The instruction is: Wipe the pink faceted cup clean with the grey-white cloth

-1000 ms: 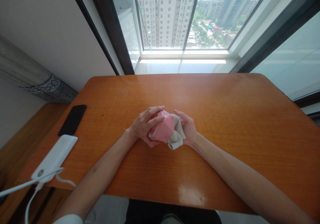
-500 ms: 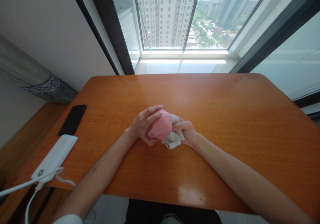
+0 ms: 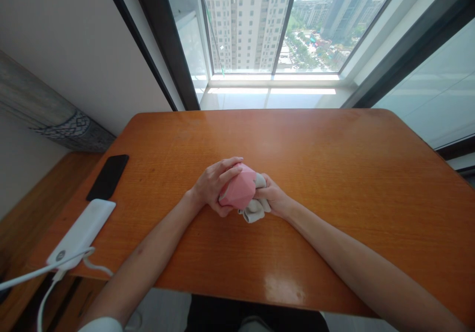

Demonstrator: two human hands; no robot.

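A pink faceted object (image 3: 240,188), its exact kind unclear, is gripped by my left hand (image 3: 216,182), whose fingers curl over its top and left side. My right hand (image 3: 273,195) is closed on a light grey cloth (image 3: 256,210) pressed against the right side of the pink object. Part of the cloth bunches and hangs below the fingers. Both hands are over the middle of the wooden table. The back of the pink object and some right fingertips are hidden.
On the left of the table (image 3: 319,149) lie a black phone (image 3: 108,177) and a white power bank (image 3: 81,233) with a white cable (image 3: 44,271). A window stands beyond the far edge. A gathered curtain (image 3: 70,119) hangs at the left.
My right hand and the cloth have shifted slightly left and down along the right side of the pink object. My left hand and the pink object have barely moved.
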